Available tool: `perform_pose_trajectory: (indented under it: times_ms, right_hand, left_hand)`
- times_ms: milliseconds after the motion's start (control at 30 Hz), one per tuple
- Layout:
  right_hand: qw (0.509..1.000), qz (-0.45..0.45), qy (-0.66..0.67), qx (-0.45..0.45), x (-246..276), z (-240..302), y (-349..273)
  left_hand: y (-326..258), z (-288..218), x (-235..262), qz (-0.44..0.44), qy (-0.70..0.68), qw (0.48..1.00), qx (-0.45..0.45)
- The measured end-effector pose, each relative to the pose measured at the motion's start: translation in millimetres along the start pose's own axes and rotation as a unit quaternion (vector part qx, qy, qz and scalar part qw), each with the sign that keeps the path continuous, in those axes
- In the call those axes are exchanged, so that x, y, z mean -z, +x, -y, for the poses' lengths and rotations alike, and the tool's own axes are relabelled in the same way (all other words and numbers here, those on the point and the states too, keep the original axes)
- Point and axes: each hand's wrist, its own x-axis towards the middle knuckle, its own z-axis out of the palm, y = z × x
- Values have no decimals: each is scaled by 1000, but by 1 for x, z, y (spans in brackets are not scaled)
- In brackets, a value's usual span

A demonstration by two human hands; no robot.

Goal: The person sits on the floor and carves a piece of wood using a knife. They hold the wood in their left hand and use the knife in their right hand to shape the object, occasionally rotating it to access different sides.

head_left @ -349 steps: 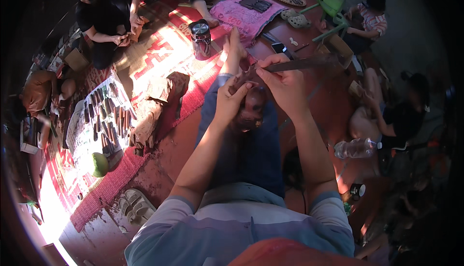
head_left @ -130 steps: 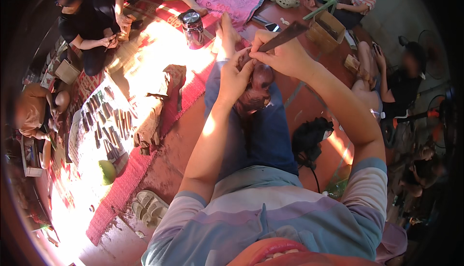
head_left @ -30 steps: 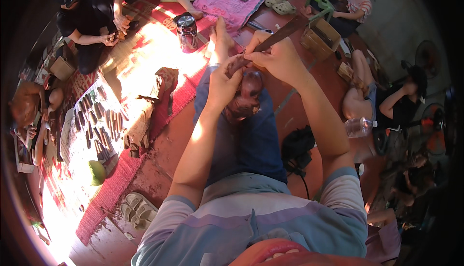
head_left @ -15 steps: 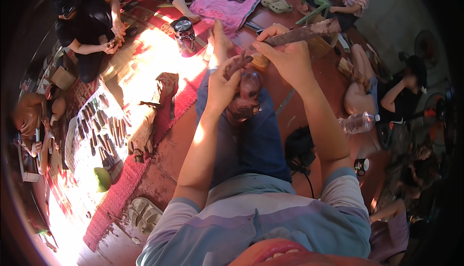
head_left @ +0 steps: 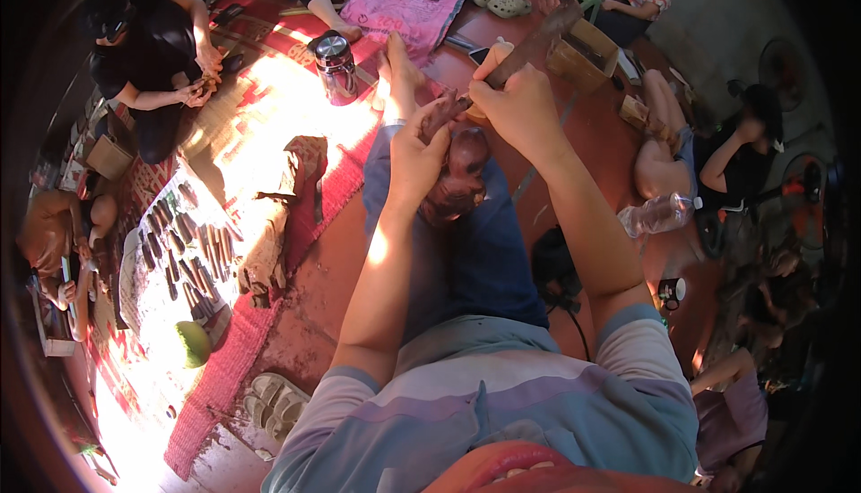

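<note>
My left hand (head_left: 418, 160) is closed round a carved wooden figure (head_left: 456, 197), dark reddish-brown and glossy with rounded forms. The carving rests over my thighs, its left side partly hidden by the hand. My right hand (head_left: 525, 115) grips a long, flat brown strip (head_left: 531, 47), wider toward its far end, which points up and to the right. Its material is unclear. The strip's near end meets the upper part of the carving, close to my left fingers.
A steel flask (head_left: 335, 67) stands beyond my left knee. Left lie a rough log (head_left: 272, 233), several carving tools (head_left: 193, 255) on a cloth and a green fruit (head_left: 192, 344). Right are a plastic bottle (head_left: 661, 215) and cardboard box (head_left: 583, 54). Other people sit around.
My right hand has moved slightly left and down. The strip has swung from nearly level to a steeper slant, its near end now at the carving. My left hand has hardly moved.
</note>
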Motion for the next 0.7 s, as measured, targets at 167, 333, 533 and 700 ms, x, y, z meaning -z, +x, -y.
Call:
perform_pose_trajectory:
  times_ms: [167,333,533,700]
  right_hand:
    - [999,25,-31,33,1,1,-2]
    - [996,35,76,-15,4,-5,0]
    - [1000,27,5,-9,-1,0,-1]
    - [998,41,4,-43,3,10,3]
  left_hand:
    - [2,9,2,-3,50,999,-5]
    - [2,6,3,1,50,998,29]
    - [3,9,3,-6,55,998,-14]
    - [1,2,2,-5,69,998,4]
